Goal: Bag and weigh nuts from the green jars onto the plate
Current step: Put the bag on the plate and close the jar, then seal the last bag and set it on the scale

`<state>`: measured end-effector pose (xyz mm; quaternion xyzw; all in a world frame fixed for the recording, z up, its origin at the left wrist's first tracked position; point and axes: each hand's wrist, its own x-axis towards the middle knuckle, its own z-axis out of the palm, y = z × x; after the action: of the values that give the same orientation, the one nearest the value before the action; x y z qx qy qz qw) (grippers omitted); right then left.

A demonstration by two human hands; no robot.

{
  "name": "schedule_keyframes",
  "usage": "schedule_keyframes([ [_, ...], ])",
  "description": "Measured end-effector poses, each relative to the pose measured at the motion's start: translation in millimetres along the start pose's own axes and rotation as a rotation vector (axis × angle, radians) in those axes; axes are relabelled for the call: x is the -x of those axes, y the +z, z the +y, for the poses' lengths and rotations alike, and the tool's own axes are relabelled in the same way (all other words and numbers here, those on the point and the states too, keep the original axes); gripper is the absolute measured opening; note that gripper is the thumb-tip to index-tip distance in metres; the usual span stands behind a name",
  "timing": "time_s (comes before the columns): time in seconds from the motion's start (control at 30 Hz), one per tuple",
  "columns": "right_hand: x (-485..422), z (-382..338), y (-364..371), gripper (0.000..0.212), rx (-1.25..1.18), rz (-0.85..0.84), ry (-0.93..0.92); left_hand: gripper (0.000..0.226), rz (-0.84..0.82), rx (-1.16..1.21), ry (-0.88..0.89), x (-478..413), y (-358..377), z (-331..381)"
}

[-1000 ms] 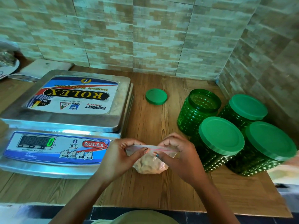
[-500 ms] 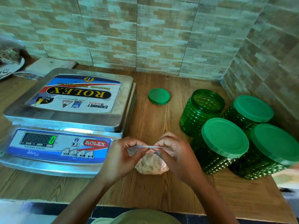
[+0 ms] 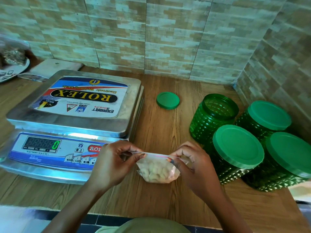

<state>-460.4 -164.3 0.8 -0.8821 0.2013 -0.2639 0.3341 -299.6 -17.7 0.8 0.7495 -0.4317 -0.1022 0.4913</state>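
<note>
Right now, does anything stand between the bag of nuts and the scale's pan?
Nothing visible does. The left hand and right hand pinch the bag at its top beside the scale; its pan is bare. The green jars stand off to the right.

Single wide-angle view from my head, facing forward and down: left hand (image 3: 114,163) and right hand (image 3: 193,167) nearest, counter (image 3: 168,128) close below, tiled wall (image 3: 168,39) far.

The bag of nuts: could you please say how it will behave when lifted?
The bag of nuts looks thin and floppy; it probably sags below where the left hand and right hand pinch it. Set down, it likely slumps, not rolls.
</note>
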Motion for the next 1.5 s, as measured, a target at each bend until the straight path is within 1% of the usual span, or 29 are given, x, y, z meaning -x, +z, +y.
schedule_keyframes([
  [0.1,3.9,0.8,-1.7,0.016,-0.018,0.019,0.015,0.006,0.024,-0.018,-0.039,2.4,-4.3,-1.4],
  [0.13,4.9,0.5,-2.1,0.017,-0.021,0.029,0.023,0.007,0.038,-0.021,-0.046,3.1,-5.5,-1.3],
  [0.23,7.0,-1.1,-2.8,0.019,-0.038,0.062,0.044,0.022,0.066,-0.033,-0.063,4.2,-7.9,-1.8],
  [0.4,11.2,1.0,-4.4,0.022,-0.066,0.109,0.069,0.022,0.078,-0.046,-0.056,5.3,-10.6,-2.0],
  [0.53,12.6,1.6,-4.2,0.006,-0.06,0.138,0.095,0.023,0.072,-0.057,-0.092,3.9,-9.3,-3.6],
  [0.57,12.7,1.4,-4.8,0.005,-0.053,0.138,0.083,0.016,0.064,-0.109,-0.068,2.5,-10.0,-3.5],
  [0.6,12.4,1.0,-5.4,0.006,-0.049,0.132,0.066,0.003,0.045,-0.173,-0.009,0.8,-11.0,-2.0],
  [0.67,11.1,-0.3,-6.5,0.011,-0.055,0.111,0.048,0.022,-0.017,-0.307,0.159,-3.5,-8.5,6.6],
  [0.7,10.6,-1.1,-6.3,0.013,-0.055,0.096,0.044,0.026,-0.055,-0.347,0.245,-6.5,-3.6,11.3],
  [0.77,9.8,-3.1,-4.8,0.014,-0.032,0.074,0.022,0.021,-0.105,-0.403,0.389,-11.7,10.2,19.5],
  [0.8,9.6,-3.9,-3.8,0.015,-0.012,0.07,0.009,0.019,-0.12,-0.426,0.429,-12.8,17.6,21.3],
  [0.87,9.4,-4.4,-4.2,0.017,0.018,0.077,-0.012,0.018,-0.118,-0.45,0.455,-14.4,26.0,22.3],
  [1.03,10.2,-3.2,-5.0,0.014,0.056,0.102,-0.04,0.02,-0.077,-0.437,0.419,-8.7,24.4,16.6],
  [1.13,11.9,-3.6,-4.7,0.009,0.023,0.135,-0.036,0.02,-0.023,-0.431,0.389,-5.8,19.8,11.0],
  [1.27,13.4,-3.6,-5.0,0.008,-0.009,0.156,-0.023,0.021,0.059,-0.427,0.357,-1.8,11.1,3.4],
  [1.5,12.9,-2.3,-6.1,0.008,-0.001,0.167,-0.017,0.024,0.098,-0.464,0.243,3.3,-2.5,-12.2],
])
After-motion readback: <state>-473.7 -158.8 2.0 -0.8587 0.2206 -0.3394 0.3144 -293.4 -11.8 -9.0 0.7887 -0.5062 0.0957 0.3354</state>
